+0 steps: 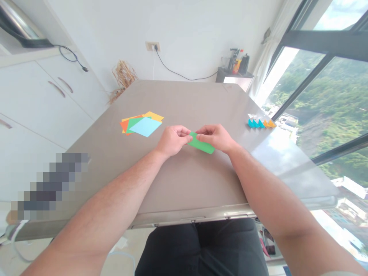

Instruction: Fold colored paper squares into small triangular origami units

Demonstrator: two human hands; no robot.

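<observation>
A green sheet of paper (203,145), folded into a narrow strip, is held between both hands just above or on the table. My left hand (175,138) pinches its left end between thumb and fingers. At the paper's upper edge, my right hand (215,137) is closed with thumb and fingertips on it. The two hands are close together, fingertips nearly meeting. Part of the paper's far side is hidden behind the fingers.
Loose coloured paper sheets (146,126) lie fanned out on the grey-brown table (184,101), left of my hands. Several small folded paper shapes (255,123), blue and orange, stand in a row by the window. A pixelated patch (54,184) covers something at the left edge.
</observation>
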